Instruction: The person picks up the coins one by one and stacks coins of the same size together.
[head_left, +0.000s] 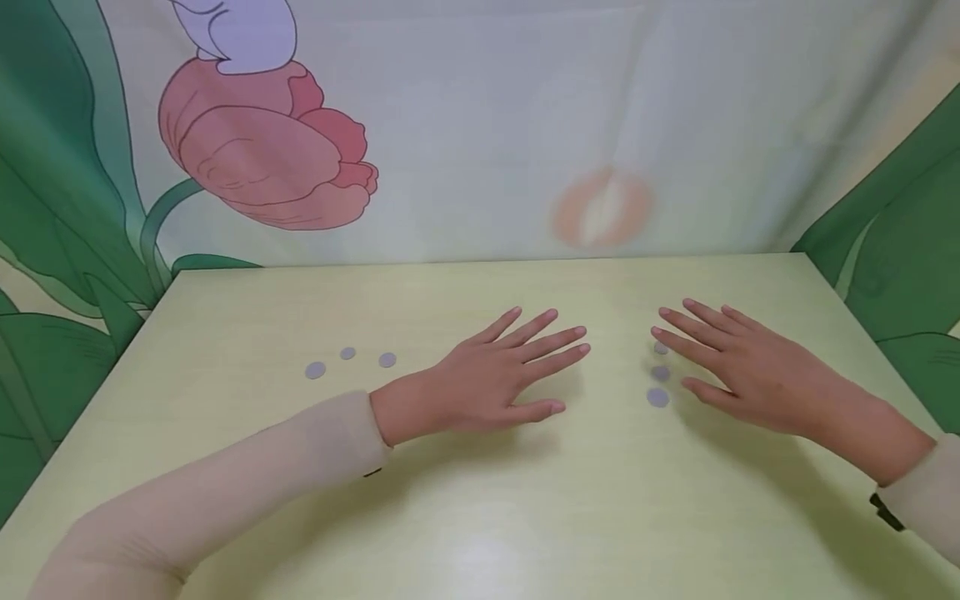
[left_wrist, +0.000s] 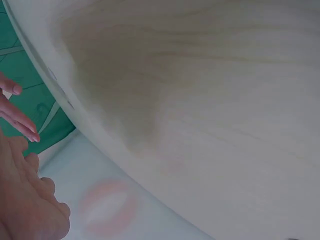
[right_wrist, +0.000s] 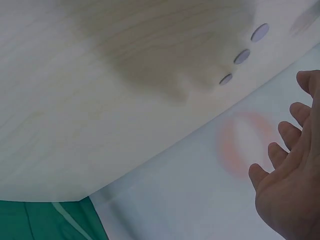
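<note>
My left hand [head_left: 498, 375] hovers palm down over the middle of the table, fingers spread and holding nothing. To its left lie three flat silvery coins, a near coin [head_left: 315, 370], a small coin [head_left: 348, 353] and another coin [head_left: 387, 360], in a loose group. My right hand [head_left: 757, 371] is also above the table with straight, spread fingers and nothing in it. Beside its fingertips, three more coins stand in a short line: a front coin [head_left: 657, 397], a middle coin [head_left: 660, 373] and a back coin [head_left: 661, 347], partly by the index finger. The right wrist view shows this row too, with its middle coin [right_wrist: 242, 56].
The pale wooden table [head_left: 480, 517] ends at a straight back edge. Behind it hangs a light cloth [head_left: 480, 150] printed with a pink flower [head_left: 262, 150] and green leaves at both sides.
</note>
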